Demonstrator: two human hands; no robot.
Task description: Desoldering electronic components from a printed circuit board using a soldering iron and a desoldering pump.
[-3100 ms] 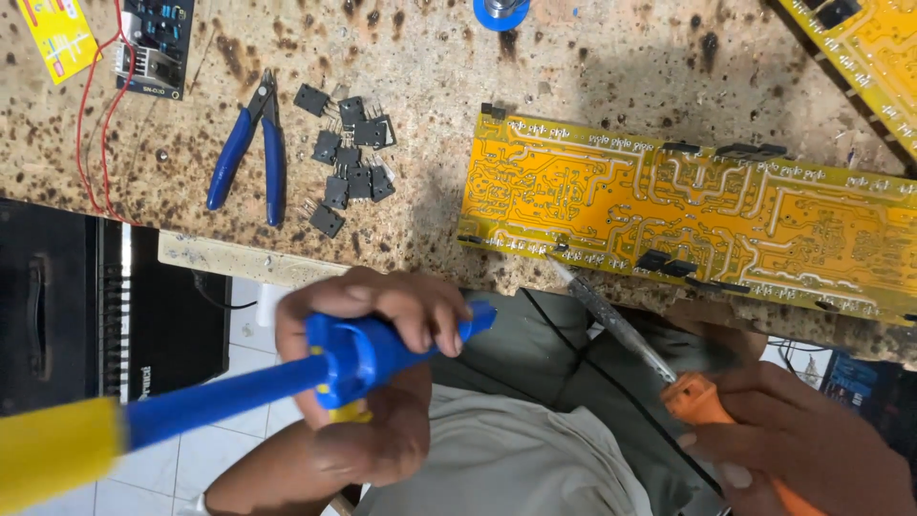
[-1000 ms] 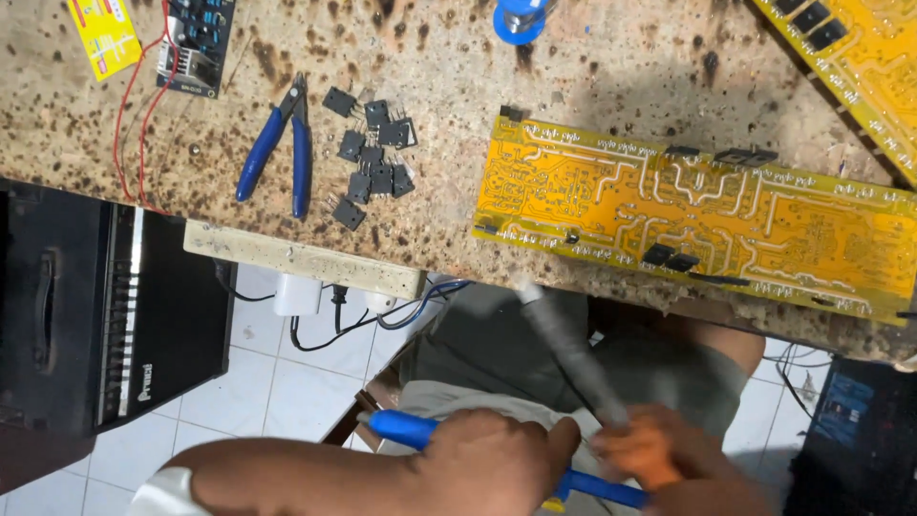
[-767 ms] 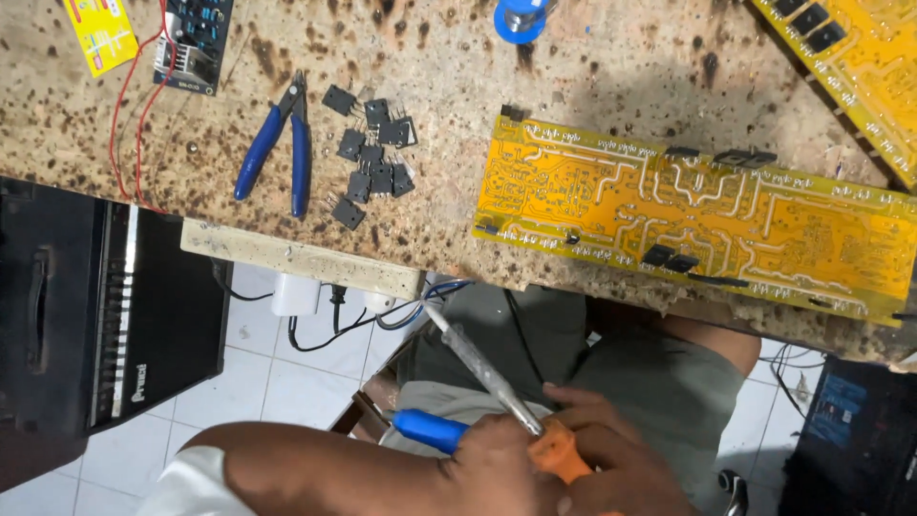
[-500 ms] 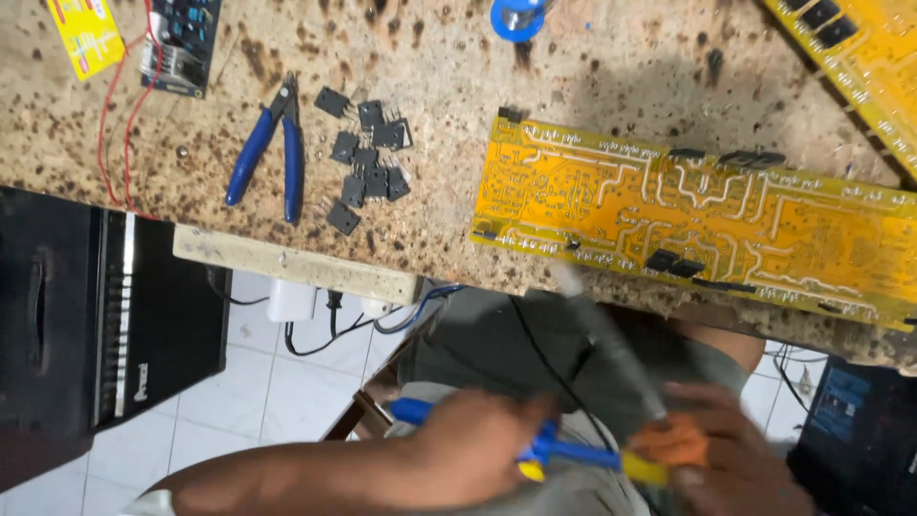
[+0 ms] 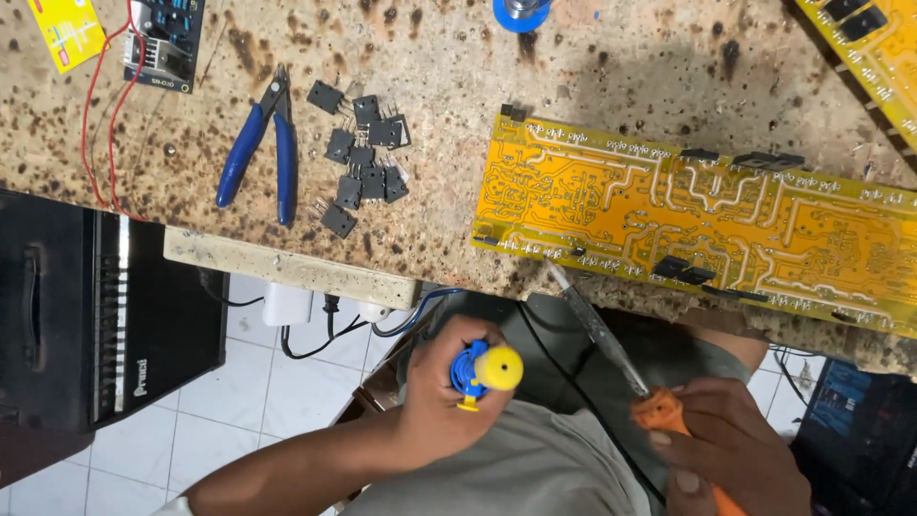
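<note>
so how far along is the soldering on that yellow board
Done: a few black parts already sit on the yellow circuit board. In hand: the right hand holds the orange-handled soldering iron with its tip at the board's near edge; the left hand grips a blue and yellow desoldering pump. Left: loose black transistors beside the blue cutters lie unfitted.

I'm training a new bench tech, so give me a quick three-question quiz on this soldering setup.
1. True or false: the soldering iron tip is at the near edge of the long yellow circuit board.
2. Which hand holds the blue and yellow desoldering pump: A left hand, B right hand?
3. What tool lies beside the loose black transistors?

Key: 1 true; 2 A; 3 the blue-handled cutters.
</note>
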